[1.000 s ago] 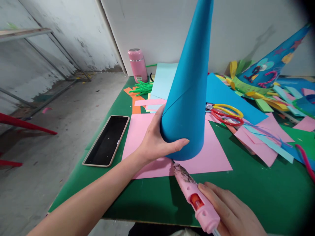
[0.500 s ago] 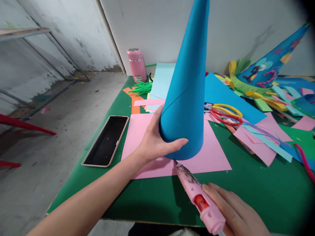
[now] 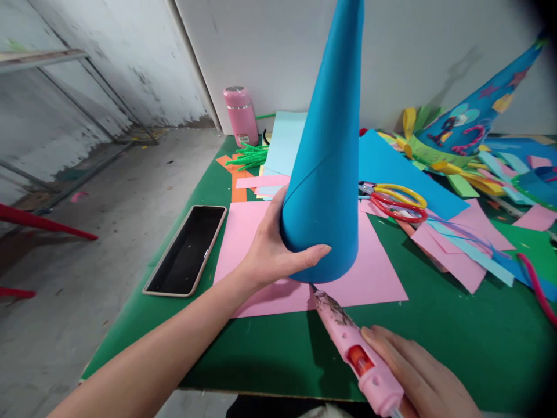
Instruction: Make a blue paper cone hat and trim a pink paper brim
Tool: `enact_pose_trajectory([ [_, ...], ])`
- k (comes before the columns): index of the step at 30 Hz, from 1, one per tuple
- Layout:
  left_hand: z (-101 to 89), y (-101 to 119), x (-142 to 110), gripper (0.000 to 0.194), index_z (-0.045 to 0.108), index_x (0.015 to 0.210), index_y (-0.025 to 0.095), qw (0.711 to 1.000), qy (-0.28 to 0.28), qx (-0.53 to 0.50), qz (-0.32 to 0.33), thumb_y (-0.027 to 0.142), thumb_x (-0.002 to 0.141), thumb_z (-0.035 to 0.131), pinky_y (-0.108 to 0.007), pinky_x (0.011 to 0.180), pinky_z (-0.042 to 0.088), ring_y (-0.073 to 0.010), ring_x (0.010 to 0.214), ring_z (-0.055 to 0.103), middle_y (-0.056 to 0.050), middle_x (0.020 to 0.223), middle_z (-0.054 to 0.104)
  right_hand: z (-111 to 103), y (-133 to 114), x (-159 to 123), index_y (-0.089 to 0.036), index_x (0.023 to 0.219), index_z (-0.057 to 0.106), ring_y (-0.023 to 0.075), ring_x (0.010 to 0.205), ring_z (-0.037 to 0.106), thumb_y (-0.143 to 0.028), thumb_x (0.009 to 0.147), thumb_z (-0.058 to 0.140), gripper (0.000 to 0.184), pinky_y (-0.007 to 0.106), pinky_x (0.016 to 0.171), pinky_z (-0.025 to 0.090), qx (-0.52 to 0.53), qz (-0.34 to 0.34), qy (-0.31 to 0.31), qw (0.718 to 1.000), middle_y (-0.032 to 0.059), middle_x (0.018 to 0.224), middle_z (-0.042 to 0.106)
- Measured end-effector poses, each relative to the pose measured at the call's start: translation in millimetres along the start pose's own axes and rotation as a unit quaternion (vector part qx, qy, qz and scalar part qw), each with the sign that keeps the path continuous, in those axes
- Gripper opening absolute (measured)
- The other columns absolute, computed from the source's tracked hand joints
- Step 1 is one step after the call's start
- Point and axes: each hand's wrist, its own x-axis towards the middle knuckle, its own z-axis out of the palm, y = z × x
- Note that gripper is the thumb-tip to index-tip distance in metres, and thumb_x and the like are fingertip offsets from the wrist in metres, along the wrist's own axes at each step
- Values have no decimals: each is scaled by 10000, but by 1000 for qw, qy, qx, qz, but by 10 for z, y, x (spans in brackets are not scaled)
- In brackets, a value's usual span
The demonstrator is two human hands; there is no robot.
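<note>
In left grip (image 3: 275, 251), blue cone (image 3: 329, 174).

Plain blue paper cone (image 3: 328, 174), seam showing, tip up, leaning slightly right over a pink sheet (image 3: 378, 278); pink glue gun (image 3: 346, 342), dark-stained near its nozzle, angled toward the cone's lower rim, perhaps touching it

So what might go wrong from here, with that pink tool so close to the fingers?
The tool looks like a glue gun. If it is hot, a slip of the right hand could burn the left hand, whose thumb is near the tip. Glue might also drip onto the pink sheet below. And too firm a left-hand squeeze could dent the blue cone, which looks like thin card or paper.
</note>
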Motion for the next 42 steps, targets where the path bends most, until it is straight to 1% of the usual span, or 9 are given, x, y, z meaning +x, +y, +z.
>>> enact_pose_trajectory([
  [4,-2,-8,8,978,295,1413,241,1000,3,7,4,392,595,810,-487,1008,456,-344,1212,504,-121,1365,484,-30,17,100,-166,1223,476,186,748,729,-183,960,298,319,242,611,576,-3,-65,-18,998,96,920,747],
  [6,-4,-12,10,971,302,1409,251,1000,3,10,5,396,595,809,-493,1005,456,-348,1214,503,-116,1364,486,-15,13,125,-154,1248,467,182,770,727,-169,947,316,337,237,615,575,5,-78,-23,997,104,941,742],
  [13,6,-10,10,943,314,1398,259,1000,3,14,13,391,602,803,-498,1020,441,-336,1212,502,-106,1372,480,11,-4,113,-150,1307,434,182,813,721,-143,926,320,398,249,622,581,21,-67,-39,997,119,987,728],
  [21,6,-17,12,931,325,1384,234,1000,8,16,20,392,602,805,-483,1025,436,-340,1228,491,-119,1368,478,8,-20,159,-149,1265,454,180,781,726,-97,889,325,402,248,608,584,22,-66,-27,997,112,964,735],
  [27,3,-41,14,921,330,1383,240,999,8,20,28,391,607,803,-482,1026,432,-340,1223,495,-117,1371,472,1,-46,195,-157,1268,452,182,762,730,-154,907,303,390,254,575,589,21,-57,-34,998,109,950,738],
  [31,8,-35,1,934,321,1389,243,1000,5,20,20,389,604,806,-481,1024,434,-333,1211,503,-114,1360,481,24,-45,183,-162,1274,450,183,774,731,-162,906,302,396,253,569,590,19,-53,-34,998,109,954,740],
  [35,15,-8,-3,896,363,1350,229,1000,11,18,0,406,592,807,-481,982,466,-332,1181,518,-120,1327,501,25,-68,188,-166,1277,449,180,772,731,-162,907,308,396,247,572,589,18,-51,-45,998,106,961,740],
  [40,17,6,4,857,400,1304,244,1000,14,16,-5,412,573,815,-480,938,495,-325,1145,535,-106,1289,523,-16,-94,254,-157,1154,492,175,669,729,-112,906,273,334,237,523,577,7,-51,13,999,97,838,750],
  [42,16,5,5,856,400,1298,242,1000,15,13,-4,404,570,819,-482,945,492,-323,1143,535,-106,1286,526,-24,-78,247,-153,1151,496,173,675,728,-93,897,279,340,235,532,577,10,-55,12,998,97,846,749],
])
